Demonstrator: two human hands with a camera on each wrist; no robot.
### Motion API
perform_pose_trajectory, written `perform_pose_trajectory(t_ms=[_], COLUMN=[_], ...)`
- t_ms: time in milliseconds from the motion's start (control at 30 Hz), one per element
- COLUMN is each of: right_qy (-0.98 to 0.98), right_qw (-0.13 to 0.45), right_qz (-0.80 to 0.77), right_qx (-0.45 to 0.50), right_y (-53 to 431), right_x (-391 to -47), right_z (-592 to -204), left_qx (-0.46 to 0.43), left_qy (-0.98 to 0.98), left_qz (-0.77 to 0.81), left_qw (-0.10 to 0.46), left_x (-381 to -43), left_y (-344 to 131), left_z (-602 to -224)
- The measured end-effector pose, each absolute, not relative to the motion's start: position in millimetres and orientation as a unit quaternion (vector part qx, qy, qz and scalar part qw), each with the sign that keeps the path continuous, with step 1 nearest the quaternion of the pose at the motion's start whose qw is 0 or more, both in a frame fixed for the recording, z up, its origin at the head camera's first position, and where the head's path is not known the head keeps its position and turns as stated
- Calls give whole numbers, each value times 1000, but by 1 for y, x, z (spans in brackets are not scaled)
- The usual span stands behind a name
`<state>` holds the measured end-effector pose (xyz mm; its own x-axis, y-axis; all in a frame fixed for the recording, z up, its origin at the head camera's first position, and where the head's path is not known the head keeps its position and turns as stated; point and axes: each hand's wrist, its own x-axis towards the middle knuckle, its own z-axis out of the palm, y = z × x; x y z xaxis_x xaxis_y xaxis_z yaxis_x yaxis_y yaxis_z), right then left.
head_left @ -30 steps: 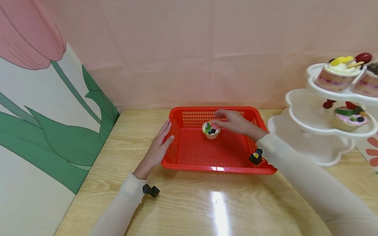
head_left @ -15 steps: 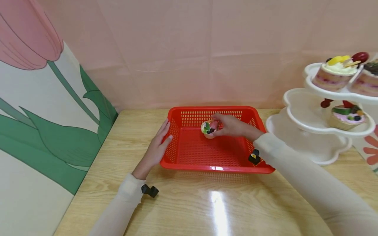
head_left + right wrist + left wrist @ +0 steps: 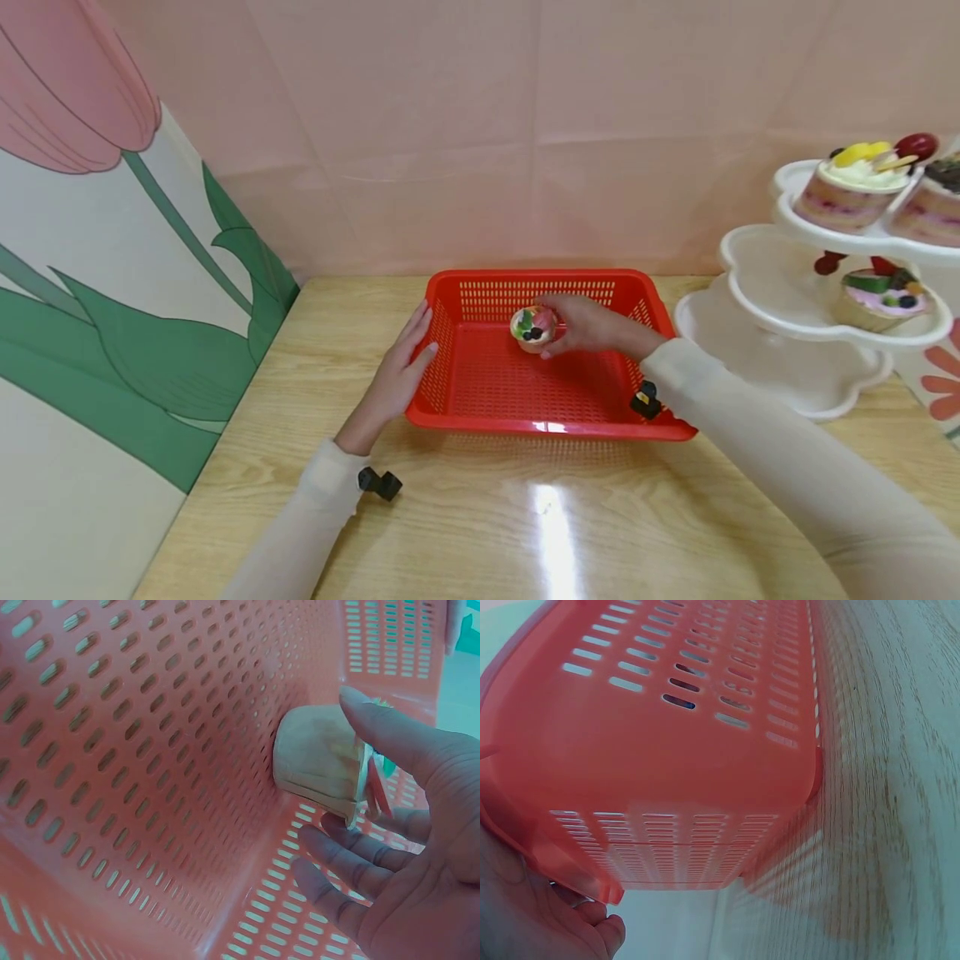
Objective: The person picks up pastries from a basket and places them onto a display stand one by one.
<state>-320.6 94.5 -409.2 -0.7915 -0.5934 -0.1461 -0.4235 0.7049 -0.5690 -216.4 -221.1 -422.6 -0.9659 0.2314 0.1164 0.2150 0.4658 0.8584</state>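
Note:
A small cupcake (image 3: 533, 329) topped with cream, berries and green fruit stands on the floor of a red plastic basket (image 3: 480, 392), left of its middle and toward the back. My right hand (image 3: 585, 323) reaches in from the right and holds the cupcake, thumb on the near side and fingers on the far side. In the right wrist view the pale cup (image 3: 315, 754) sits between thumb and fingertips. My left hand (image 3: 393, 375) rests along the basket's left rim, fingers mostly straight. In the left wrist view, part of it shows below the rim.
On the right, a white tiered stand (image 3: 787, 321) bears several desserts: a layered cake cup (image 3: 851, 196) on top and a pink-topped tart (image 3: 883, 300) lower. A pink cloth wall (image 3: 420, 142) stands behind the wooden table (image 3: 450, 517). A tulip-painted panel (image 3: 97, 275) borders the left.
My right hand has come down and left from above the basket floor, and its thumb and fingers have closed in round the cupcake. My left hand stays on the rim.

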Motion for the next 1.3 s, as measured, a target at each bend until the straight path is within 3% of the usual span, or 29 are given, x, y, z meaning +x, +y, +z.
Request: perform_pose_trajectory(t_ms=[367,1300], right_qy=[915,911], right_qw=[154,191], right_qz=[-230,-226], right_qx=[-293,-286], right_y=[94,89], right_x=[-320,-319], right_z=[-411,-416], left_qx=[150,144], left_qy=[856,860], left_qz=[495,489], left_qw=[-20,-21], left_x=[-218,-218], left_y=[-222,-223], left_z=[-427,-430])
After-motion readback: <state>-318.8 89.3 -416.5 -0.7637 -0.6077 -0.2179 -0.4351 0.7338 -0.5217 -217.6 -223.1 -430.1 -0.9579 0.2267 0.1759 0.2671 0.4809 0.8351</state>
